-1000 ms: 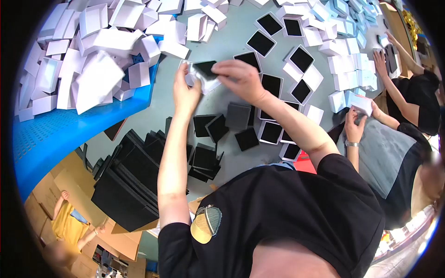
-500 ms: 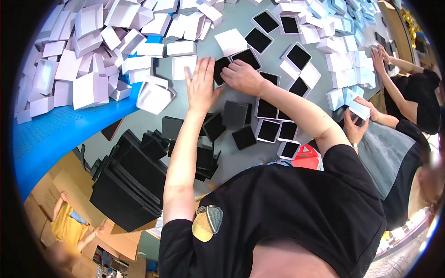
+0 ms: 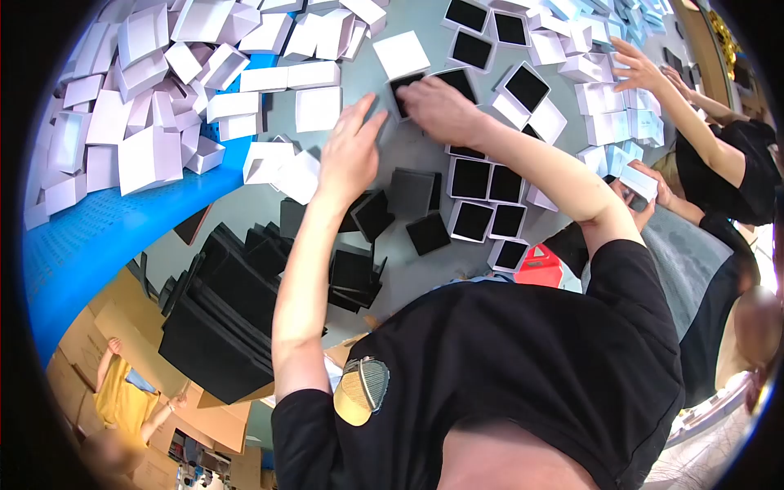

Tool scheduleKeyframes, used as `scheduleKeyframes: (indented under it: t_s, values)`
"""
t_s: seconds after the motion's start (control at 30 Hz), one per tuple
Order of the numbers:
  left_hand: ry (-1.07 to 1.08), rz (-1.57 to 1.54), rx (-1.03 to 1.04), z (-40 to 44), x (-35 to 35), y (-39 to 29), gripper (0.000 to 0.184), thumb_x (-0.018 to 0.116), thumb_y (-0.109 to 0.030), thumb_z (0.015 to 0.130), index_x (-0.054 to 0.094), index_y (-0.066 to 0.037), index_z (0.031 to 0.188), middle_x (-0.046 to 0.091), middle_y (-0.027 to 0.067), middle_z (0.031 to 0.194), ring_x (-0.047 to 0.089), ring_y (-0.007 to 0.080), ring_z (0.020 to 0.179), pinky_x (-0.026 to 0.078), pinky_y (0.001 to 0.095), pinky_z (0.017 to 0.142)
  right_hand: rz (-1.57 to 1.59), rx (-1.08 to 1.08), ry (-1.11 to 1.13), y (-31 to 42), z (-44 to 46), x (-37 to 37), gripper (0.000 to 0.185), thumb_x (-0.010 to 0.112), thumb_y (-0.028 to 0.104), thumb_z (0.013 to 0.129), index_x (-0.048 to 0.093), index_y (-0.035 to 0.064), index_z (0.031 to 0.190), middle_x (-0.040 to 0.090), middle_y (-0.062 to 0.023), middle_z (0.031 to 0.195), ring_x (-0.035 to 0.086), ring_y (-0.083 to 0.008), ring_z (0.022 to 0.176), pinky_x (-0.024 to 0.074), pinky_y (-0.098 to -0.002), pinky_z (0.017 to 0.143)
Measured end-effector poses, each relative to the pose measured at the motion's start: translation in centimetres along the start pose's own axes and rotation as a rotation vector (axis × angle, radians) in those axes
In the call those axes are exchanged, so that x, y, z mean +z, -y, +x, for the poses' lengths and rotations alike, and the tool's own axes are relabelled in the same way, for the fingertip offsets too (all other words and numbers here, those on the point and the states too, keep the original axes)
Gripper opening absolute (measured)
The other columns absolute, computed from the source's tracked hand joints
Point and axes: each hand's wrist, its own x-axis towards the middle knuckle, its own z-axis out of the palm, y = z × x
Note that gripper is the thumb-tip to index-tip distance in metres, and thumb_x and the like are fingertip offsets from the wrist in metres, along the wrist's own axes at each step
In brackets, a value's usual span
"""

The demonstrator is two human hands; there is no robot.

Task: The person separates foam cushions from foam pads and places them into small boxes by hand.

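My left hand (image 3: pixel 349 155) hovers over the table with its fingers stretched out and apart, holding nothing. My right hand (image 3: pixel 445 110), slightly blurred, has its fingers bent over a small white box with a black insert (image 3: pixel 398 100) and grips its edge; part of the box is hidden under the fingers. Just above it lies a white box or lid, blank side up (image 3: pixel 401 54). An open white box (image 3: pixel 318 109) sits left of my hands. Loose black foam inserts (image 3: pixel 412 192) lie below my hands, nearer my body.
White boxes with black inserts (image 3: pixel 471 178) stand in groups right of centre. A heap of white boxes (image 3: pixel 151 155) covers a blue perforated surface (image 3: pixel 106 233) at left. Stacked black sheets (image 3: pixel 216 327) are lower left. Co-workers' hands (image 3: pixel 641 69) are at right, one pair holding a box (image 3: pixel 638 183).
My left hand has lifted off the open white box and drawn back toward me. My right hand has moved slightly right and up with the insert-filled box. A co-worker's arm has reached out at right.
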Motion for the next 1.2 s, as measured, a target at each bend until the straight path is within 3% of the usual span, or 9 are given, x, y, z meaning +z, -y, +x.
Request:
scheduleKeyframes:
  t_s: [0.13,0.27,0.4,0.57,0.7,0.77,0.87,0.97,1.2]
  values:
    - [0.059,0.309,-0.004,-2.7,-7.4,-0.2,0.053,0.058,0.011,0.066,0.066,-0.011,0.114,0.052,0.0126,0.137,0.046,0.0345,0.130,0.030,0.0532,0.113,0.187,-0.217,-0.063,1.7,-3.0,-2.4,0.027,0.061,0.009,0.078,0.066,0.0035,0.104,0.057,-0.0129,0.124,0.052,-0.0258,0.121,0.0396,-0.0406,0.103]
    - [0.287,0.302,-0.081,-6.0,-7.7,2.4,0.057,0.066,0.003,0.069,0.060,-0.012,0.124,0.050,0.0113,0.139,0.045,0.0312,0.132,0.031,0.0492,0.112,0.184,-0.439,-0.085,6.3,-5.4,-1.8,0.041,0.057,0.015,0.084,0.057,0.0093,0.125,0.058,-0.0097,0.126,0.054,-0.0262,0.119,0.0422,-0.0401,0.101]
    - [0.390,0.529,0.049,-6.6,-5.1,3.4,0.054,0.062,-0.006,0.078,0.053,-0.008,0.132,0.050,0.0117,0.139,0.046,0.0283,0.131,0.033,0.0461,0.111,0.228,-0.425,0.077,7.0,-6.1,0.9,0.040,0.059,0.021,0.085,0.060,0.0089,0.123,0.059,-0.0081,0.125,0.056,-0.0252,0.109,0.0430,-0.0389,0.097]
    - [0.355,0.604,0.133,-6.0,-3.9,4.2,0.036,0.056,-0.011,0.083,0.059,-0.005,0.119,0.059,0.0105,0.122,0.057,0.0240,0.112,0.040,0.0421,0.102,0.691,-0.127,0.110,6.7,-6.1,0.1,0.040,0.068,0.025,0.084,0.062,0.0104,0.121,0.059,-0.0102,0.117,0.057,-0.0285,0.106,0.0452,-0.0387,0.092]
    - [0.377,0.436,-0.040,-4.1,-3.4,4.7,0.018,0.055,-0.008,0.083,0.061,-0.004,0.100,0.063,0.0130,0.099,0.061,0.0297,0.096,0.045,0.0426,0.087,1.031,0.135,0.174,4.5,-4.7,-1.4,0.039,0.065,0.016,0.086,0.058,0.0067,0.123,0.059,-0.0153,0.116,0.058,-0.0349,0.108,0.0456,-0.0407,0.097]
    - [0.178,0.261,-0.127,-3.3,-2.7,4.4,0.012,0.054,-0.006,0.083,0.059,-0.003,0.093,0.062,0.0150,0.091,0.062,0.0336,0.090,0.046,0.0439,0.081,1.185,0.478,0.344,3.7,-3.7,-2.4,0.044,0.060,0.010,0.089,0.049,0.0059,0.132,0.063,-0.0166,0.112,0.067,-0.0262,0.086,0.0546,-0.0354,0.080]
    - [0.041,0.142,-0.306,-2.9,-0.9,4.4,0.011,0.054,-0.004,0.084,0.059,0.000,0.094,0.062,0.0187,0.093,0.061,0.0396,0.087,0.048,0.0489,0.076,1.080,0.527,0.354,1.6,-2.8,-0.9,0.048,0.063,0.012,0.088,0.046,0.0074,0.133,0.061,-0.0168,0.107,0.067,-0.0258,0.081,0.0553,-0.0348,0.073]
    - [0.014,0.131,-0.466,-3.3,0.5,3.6,0.021,0.056,-0.005,0.084,0.058,0.001,0.104,0.062,0.0211,0.097,0.061,0.0415,0.090,0.050,0.0489,0.077,0.308,0.418,-0.065,3.3,-2.6,0.5,0.053,0.072,0.017,0.082,0.048,0.0073,0.128,0.058,-0.0155,0.103,0.066,-0.0296,0.082,0.0549,-0.0374,0.072]
    - [-0.058,0.053,-0.411,-5.8,1.3,0.7,0.066,0.084,-0.022,0.067,0.054,-0.003,0.122,0.051,0.0195,0.130,0.049,0.0378,0.122,0.040,0.0475,0.102,0.206,0.043,-0.180,4.3,-5.5,0.4,0.028,0.069,0.015,0.076,0.065,0.0055,0.102,0.060,-0.0108,0.112,0.058,-0.0271,0.110,0.0488,-0.0379,0.093]
